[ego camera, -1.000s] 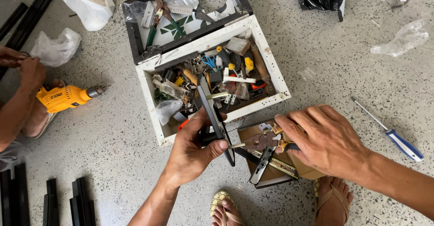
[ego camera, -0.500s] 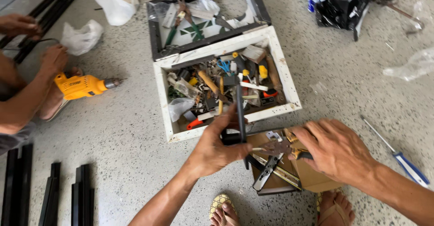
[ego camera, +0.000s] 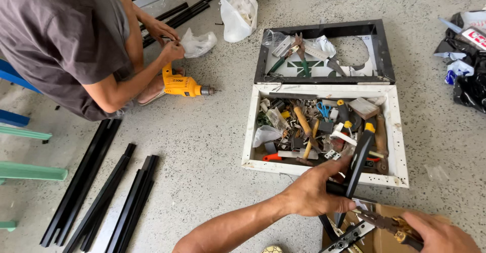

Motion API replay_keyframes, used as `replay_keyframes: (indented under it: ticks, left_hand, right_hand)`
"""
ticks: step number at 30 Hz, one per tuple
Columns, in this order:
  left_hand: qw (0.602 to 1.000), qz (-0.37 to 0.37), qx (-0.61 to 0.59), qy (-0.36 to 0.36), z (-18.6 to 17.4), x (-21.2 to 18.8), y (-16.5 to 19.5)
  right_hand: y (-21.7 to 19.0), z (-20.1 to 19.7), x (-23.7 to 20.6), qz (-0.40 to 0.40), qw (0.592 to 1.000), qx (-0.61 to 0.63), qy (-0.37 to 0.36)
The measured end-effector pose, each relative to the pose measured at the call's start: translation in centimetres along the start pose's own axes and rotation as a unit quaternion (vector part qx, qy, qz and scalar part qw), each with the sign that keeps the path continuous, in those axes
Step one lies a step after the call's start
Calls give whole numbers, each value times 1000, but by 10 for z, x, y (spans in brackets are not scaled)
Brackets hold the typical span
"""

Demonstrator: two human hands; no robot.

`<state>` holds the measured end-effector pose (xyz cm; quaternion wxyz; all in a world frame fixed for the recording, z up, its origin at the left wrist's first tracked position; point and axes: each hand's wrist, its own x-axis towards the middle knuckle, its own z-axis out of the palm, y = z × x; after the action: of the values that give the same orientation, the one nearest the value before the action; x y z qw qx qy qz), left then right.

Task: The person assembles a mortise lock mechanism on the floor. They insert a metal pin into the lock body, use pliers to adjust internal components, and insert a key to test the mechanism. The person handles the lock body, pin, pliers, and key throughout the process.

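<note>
Left hand: we have our left hand [ego camera: 314, 195] curled around a black bar [ego camera: 354, 174], fingers wrapped tight on its lower part, just at the front wall of the toolbox.
Bar's axis: it runs long and slanted, from our grip up and to the right, its far end with a yellow tip lying over the clutter inside the box.
Right hand: our right hand [ego camera: 440, 233] sits at the bottom right corner, closed on a brownish, rusty-looking metal tool [ego camera: 390, 225]; the frame cuts the hand off, so we cannot tell how the fingers lie.
Which is nearer: the left hand is the one on the bar; the right is just beside it, lower and to the right.
Under the hands: a slotted silver metal strip [ego camera: 349, 237] on brown cardboard [ego camera: 377, 243].
Toolbox: a white wooden toolbox [ego camera: 248, 141], chipped paint, full of mixed hand tools and small plastic bags; its dark lid [ego camera: 377, 50] lies open behind.
Floor: speckled grey terrazzo [ego camera: 202, 146], with black metal profiles [ego camera: 101, 192] lying left.
Other person: crouched at top left, hands at a white plastic bag [ego camera: 197, 43], a yellow power drill [ego camera: 182, 86] beside them.
</note>
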<state>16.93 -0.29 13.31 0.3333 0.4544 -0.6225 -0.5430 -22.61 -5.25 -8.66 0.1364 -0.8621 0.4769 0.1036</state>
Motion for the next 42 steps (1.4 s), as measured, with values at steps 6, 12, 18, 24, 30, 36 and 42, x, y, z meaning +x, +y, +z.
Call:
replay_keyframes:
  ticks: [6, 12, 18, 24, 30, 36, 42]
  left_hand:
    - [993, 47, 104, 6, 1, -8, 15]
    - [986, 105, 128, -5, 5, -13, 23]
    - [982, 108, 152, -37, 11, -13, 23]
    - [975, 123, 171, -72, 11, -12, 24]
    - [975, 99, 170, -99, 13, -11, 21]
    - [989, 25, 106, -99, 11, -2, 9]
    - [973, 4, -230, -12, -6, 10, -17]
  right_hand:
    - [12, 11, -2, 61, 978, 150, -128]
    - [-70, -89, -27, 103, 959, 213, -159]
    - [-116, -155, -48, 9, 944, 319, -88]
    - [-128, -173, -53, 45, 925, 348, -142]
    - [-130, -181, -52, 73, 919, 339, -187]
    - [-115, -159, -45, -34, 938, 332, -93]
    - [-67, -102, -40, 61, 939, 320, -114]
